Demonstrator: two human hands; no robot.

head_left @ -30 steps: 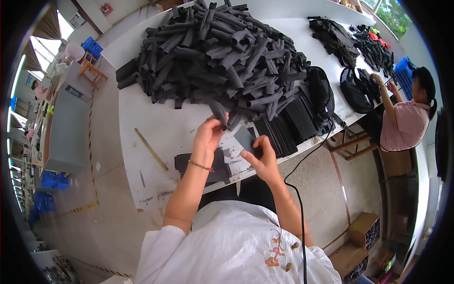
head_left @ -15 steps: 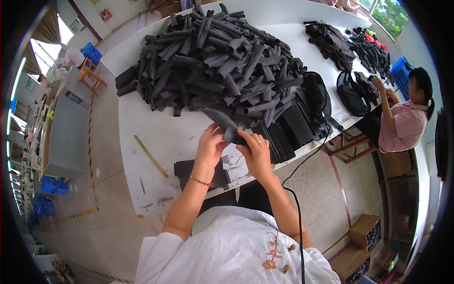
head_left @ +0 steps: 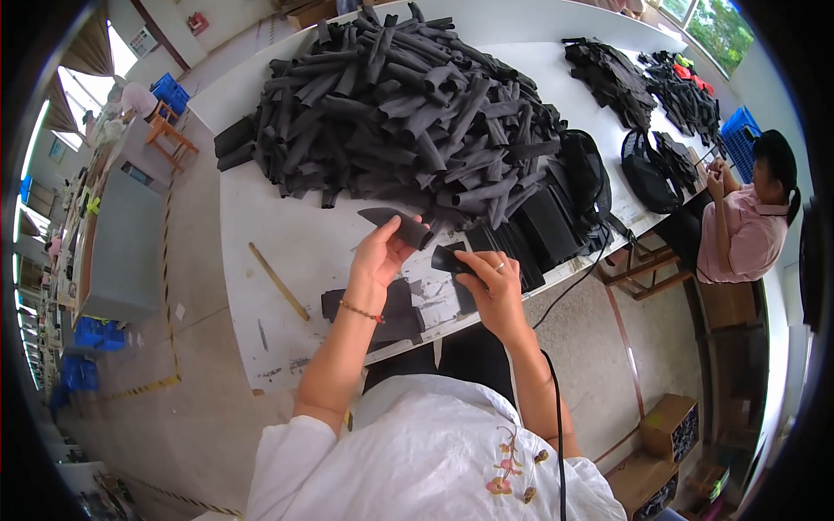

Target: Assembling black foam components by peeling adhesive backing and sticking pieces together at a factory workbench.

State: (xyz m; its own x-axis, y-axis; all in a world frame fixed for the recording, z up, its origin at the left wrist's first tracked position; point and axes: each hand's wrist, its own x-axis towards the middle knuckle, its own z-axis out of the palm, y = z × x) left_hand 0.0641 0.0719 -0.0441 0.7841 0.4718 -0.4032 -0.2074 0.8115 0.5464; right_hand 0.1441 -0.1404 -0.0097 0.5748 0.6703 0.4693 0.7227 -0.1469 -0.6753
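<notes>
My left hand (head_left: 379,255) grips a curled black fabric piece (head_left: 403,228), with its pointed end turned to the left. In my right hand (head_left: 493,285), the fingers pinch a second dark piece (head_left: 446,260), its near part hidden by the fingers. A narrow gap separates the two pieces, both held just above the white table (head_left: 252,204). Right beyond my hands rises a big heap of rolled black fabric pieces (head_left: 400,113). Flat black pieces (head_left: 378,308) lie on the table below my left hand.
Stacked black sheets (head_left: 506,259) and a black mesh bag (head_left: 580,174) lie to the right, by a black cable (head_left: 556,417). A yellowish strip (head_left: 278,282) rests at left. Farther right a co-worker (head_left: 747,217) sits beside more dark pieces (head_left: 608,82).
My hands, earlier together at one dark piece, have drawn apart. The right moved rightward with a piece in its fingers; the left keeps its piece, now more curled. The co-worker's hands shifted.
</notes>
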